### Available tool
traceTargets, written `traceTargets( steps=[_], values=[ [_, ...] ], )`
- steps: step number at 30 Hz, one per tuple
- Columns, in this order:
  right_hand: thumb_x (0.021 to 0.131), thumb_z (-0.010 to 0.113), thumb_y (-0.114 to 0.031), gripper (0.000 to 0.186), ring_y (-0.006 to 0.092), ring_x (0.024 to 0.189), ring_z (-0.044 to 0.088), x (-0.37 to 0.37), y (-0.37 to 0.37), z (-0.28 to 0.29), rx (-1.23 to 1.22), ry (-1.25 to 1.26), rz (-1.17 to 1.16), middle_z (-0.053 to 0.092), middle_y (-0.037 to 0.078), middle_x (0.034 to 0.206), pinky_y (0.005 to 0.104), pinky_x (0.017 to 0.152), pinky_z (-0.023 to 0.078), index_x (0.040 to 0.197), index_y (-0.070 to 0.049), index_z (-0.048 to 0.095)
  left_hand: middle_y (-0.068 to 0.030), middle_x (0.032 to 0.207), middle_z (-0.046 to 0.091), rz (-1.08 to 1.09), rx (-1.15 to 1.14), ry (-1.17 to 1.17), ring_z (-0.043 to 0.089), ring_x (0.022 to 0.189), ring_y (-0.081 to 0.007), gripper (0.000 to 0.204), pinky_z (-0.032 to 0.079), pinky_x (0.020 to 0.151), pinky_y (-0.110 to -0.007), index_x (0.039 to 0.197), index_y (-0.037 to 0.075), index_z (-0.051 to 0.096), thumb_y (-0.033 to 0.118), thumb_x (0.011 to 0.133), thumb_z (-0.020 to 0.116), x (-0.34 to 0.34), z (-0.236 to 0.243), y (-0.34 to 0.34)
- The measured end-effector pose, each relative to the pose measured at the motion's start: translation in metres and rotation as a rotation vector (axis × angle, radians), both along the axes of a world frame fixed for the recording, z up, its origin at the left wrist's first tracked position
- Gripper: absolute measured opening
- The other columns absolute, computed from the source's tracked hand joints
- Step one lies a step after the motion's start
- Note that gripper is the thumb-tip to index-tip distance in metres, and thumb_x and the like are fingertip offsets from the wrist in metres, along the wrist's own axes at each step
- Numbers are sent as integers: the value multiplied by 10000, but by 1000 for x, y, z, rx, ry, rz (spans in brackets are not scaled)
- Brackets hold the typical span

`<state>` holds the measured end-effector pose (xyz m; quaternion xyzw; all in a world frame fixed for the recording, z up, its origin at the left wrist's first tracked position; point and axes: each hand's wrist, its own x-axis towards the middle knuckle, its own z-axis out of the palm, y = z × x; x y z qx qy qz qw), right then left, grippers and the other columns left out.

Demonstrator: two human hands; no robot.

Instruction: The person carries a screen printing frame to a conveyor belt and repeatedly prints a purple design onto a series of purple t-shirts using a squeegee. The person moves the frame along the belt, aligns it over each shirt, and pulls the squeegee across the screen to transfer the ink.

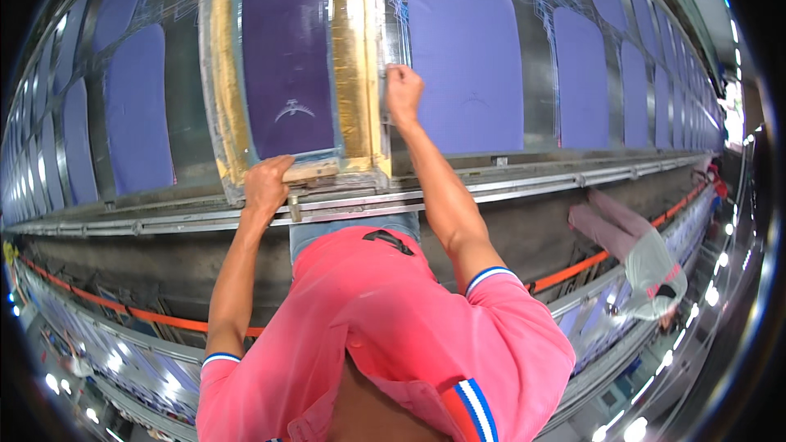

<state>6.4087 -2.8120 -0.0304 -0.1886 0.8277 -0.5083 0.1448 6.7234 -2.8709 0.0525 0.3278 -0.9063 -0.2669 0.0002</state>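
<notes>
In front of me a screen-printing frame [358, 57] lies on the long table, its borders covered with yellowish tape. Dark purple mesh [286, 49] fills its middle, with a small pale curved motif near the close end. My left hand [267, 188] is closed at the frame's near edge, around the left end of a wooden squeegee bar [313, 170]. Its fingertips are partly hidden. My right hand [404, 94] is a closed fist against the frame's right side; the fingers' grip on the edge is partly hidden. A flat violet fabric panel [467, 57] lies just right of it.
More violet panels [139, 110] lie in rows along the table on both sides. A metal rail [499, 192] runs along the table's near edge, close to my waist. Behind me are an orange rail [155, 321] and another table. Another person [647, 258] stands in the aisle at right.
</notes>
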Motion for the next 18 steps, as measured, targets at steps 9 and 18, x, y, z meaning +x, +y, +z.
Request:
traceTargets(
  steps=[9, 18],
  values=[
    [902, 637, -222, 282, 255, 633, 618, 39, -23, 2, 133, 27, -5, 666, 211, 715, 395, 643, 474, 927, 50, 710, -135, 1054, 739, -102, 9, 48, 700, 995, -318, 411, 557, 863, -407, 1028, 35, 740, -82, 664, 587, 51, -4, -33],
    [897, 566, -243, 312, 448, 770, 659, 33, -35, -10, 277, 122, 15, 670, 272, 809, 489, 724, 491, 934, 32, 709, -124, 1084, 712, -104, -124, 119, 678, 1026, -301, 423, 529, 887, -399, 1072, 3, 696, -71, 661, 625, 55, -33, -13]
  ],
)
